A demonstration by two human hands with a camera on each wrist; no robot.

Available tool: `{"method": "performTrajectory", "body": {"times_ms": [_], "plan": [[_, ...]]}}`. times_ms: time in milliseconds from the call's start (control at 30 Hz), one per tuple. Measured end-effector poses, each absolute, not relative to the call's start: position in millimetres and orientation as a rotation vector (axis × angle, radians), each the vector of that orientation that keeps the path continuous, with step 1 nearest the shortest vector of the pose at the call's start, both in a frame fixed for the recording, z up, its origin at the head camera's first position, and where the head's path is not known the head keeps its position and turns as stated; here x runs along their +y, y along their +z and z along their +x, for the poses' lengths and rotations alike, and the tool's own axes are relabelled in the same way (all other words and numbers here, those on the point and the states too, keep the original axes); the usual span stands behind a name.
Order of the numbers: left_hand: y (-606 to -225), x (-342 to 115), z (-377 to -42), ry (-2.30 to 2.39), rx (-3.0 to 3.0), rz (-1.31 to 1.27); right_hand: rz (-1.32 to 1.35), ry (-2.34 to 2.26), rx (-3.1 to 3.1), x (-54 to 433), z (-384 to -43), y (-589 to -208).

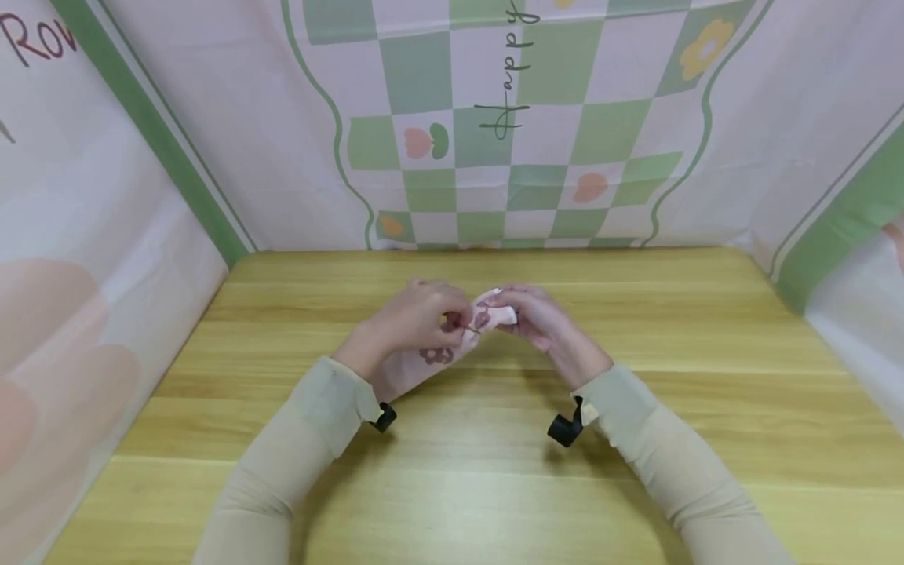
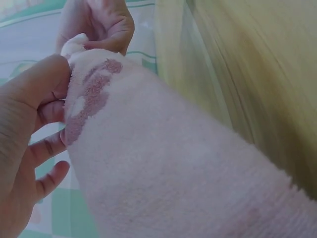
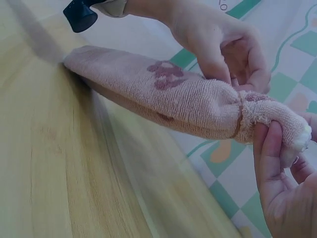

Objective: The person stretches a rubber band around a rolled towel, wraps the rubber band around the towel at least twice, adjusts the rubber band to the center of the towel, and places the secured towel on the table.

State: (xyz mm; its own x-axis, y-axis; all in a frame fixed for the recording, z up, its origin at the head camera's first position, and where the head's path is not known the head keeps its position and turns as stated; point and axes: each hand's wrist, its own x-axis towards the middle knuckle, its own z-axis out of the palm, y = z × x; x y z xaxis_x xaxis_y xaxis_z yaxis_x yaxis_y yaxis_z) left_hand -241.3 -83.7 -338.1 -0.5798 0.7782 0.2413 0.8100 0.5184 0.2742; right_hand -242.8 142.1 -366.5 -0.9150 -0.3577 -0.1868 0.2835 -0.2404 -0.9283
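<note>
Rolled terry towel (image 3: 124, 74): pale pink, dark mauve floral motifs, white edging at the narrow end. Located over the rear-middle of the counter; narrow end raised between the hands, wide end lower, beside the left wrist. Contact of the wide end with the counter: cannot be told.

Thin brown band (image 3: 239, 124): around the towel near its narrow end, cloth gathered beneath it.

Right hand (image 1: 540, 318): grip closed about the towel's narrow end, thumb and fingers on opposite sides of the cloth.

Left hand (image 1: 427, 314): grip drawn to a pinch on the band at the towel's edge, thumb against forefinger; remaining fingers more loosely bent.

Sleeves, two, beige: left (image 1: 282, 455), right (image 1: 671, 455), each with a black wrist device (image 1: 565, 431) below the cuff.

Counter (image 1: 452, 486): light wood-grain top.

Printed cloth backdrop (image 1: 487, 188): behind the counter; green-and-white checks, fruit and flower figures, sideways lettering "Happy".

Side cloth (image 1: 141, 259): left, white, green stripe, pale pink shapes.
</note>
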Motion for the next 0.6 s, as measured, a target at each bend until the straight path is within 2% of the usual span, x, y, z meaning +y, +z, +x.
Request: {"method": "performTrajectory", "body": {"times_ms": [600], "plan": [[-350,-89,-243,-0.763,-2.593,-1.438,-0.101,-2.151,1.674,149,-245,-368]]}}
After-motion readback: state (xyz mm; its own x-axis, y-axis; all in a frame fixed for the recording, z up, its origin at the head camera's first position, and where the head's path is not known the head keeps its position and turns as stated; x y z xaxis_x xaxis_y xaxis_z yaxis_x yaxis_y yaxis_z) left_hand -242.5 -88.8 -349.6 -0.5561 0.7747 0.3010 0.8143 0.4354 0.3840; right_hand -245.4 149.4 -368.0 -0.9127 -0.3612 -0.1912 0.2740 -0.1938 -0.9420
